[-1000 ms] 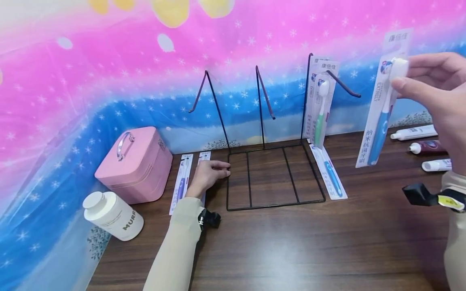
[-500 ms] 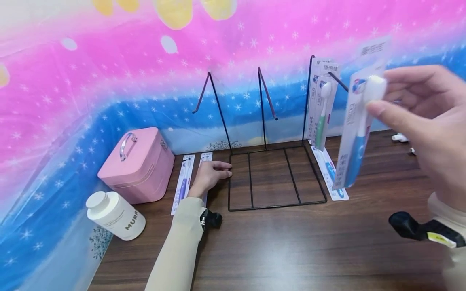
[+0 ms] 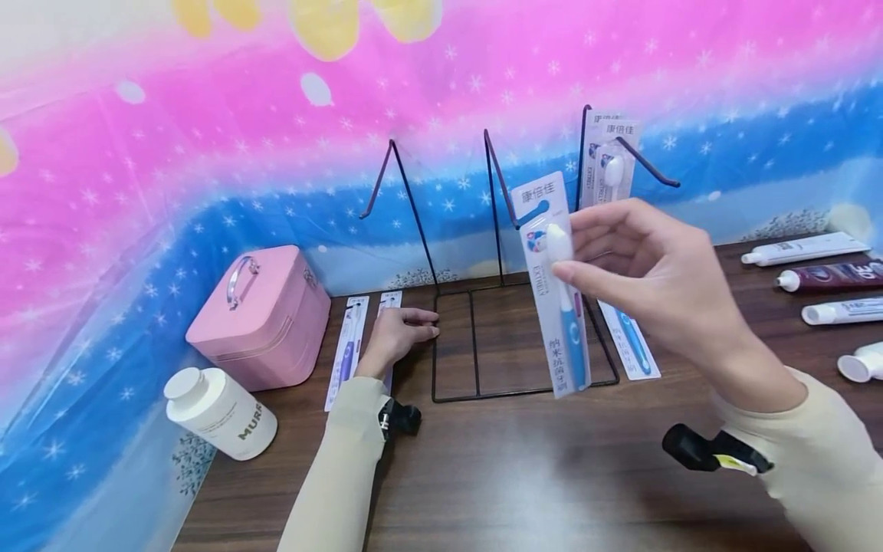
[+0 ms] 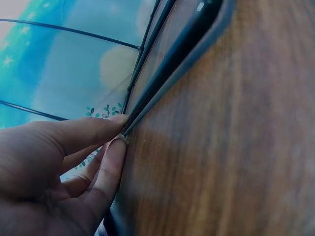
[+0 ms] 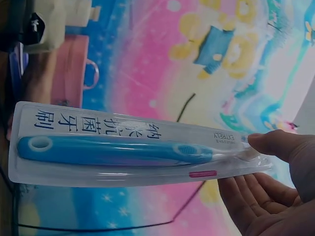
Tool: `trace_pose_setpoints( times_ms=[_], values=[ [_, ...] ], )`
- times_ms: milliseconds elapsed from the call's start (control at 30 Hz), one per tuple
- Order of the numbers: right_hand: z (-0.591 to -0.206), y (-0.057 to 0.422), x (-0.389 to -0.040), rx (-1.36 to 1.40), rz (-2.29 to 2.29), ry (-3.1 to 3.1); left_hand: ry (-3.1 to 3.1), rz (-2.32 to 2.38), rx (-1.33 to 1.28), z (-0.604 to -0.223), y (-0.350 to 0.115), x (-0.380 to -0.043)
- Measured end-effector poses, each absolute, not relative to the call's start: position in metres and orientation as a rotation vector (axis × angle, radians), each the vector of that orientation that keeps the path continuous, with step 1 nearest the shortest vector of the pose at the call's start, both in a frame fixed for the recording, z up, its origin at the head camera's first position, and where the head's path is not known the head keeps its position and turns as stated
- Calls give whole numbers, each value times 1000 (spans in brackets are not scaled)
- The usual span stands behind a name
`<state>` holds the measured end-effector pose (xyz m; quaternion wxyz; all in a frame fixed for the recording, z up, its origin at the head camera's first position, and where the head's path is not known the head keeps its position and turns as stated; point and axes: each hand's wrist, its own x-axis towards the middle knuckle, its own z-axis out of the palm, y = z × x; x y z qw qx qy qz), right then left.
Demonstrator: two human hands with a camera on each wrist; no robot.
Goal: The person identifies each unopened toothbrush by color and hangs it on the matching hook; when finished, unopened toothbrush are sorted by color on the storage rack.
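Note:
My right hand grips a packaged blue toothbrush near its head end, thumb on one side and fingers on the other. The pack hangs slightly tilted before the middle hook of the black wire rack, its hook slot close to that hook's tip; whether they touch I cannot tell. In the right wrist view the blue handle shows through clear plastic. My left hand pinches the left wire of the rack's base; the left wrist view shows thumb and finger meeting at the wire. Packaged toothbrushes hang on the right hook.
Purple packaged toothbrush and another pack lie left of the rack, partly under my left arm. A blue pack lies at its right. Further left stand a pink case and white bottle. Toothpaste tubes lie at right.
My right hand has carried the packaged blue toothbrush leftward and down, from beyond the right hook to in front of the middle hook. My left hand has stayed on the rack.

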<state>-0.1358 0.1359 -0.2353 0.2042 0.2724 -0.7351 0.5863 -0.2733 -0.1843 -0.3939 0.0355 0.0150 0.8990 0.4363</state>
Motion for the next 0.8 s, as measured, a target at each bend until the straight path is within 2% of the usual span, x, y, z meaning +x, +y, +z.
trace_pose_setpoints(
  times_ms=[300,800],
  values=[
    [-246,118,-145,854,1633,-2024,2763,1343,45,-391,-188,-271],
    [-258,117,-153,843,1566,-2080,2767,1332,58,-395,-185,-276]
  ],
)
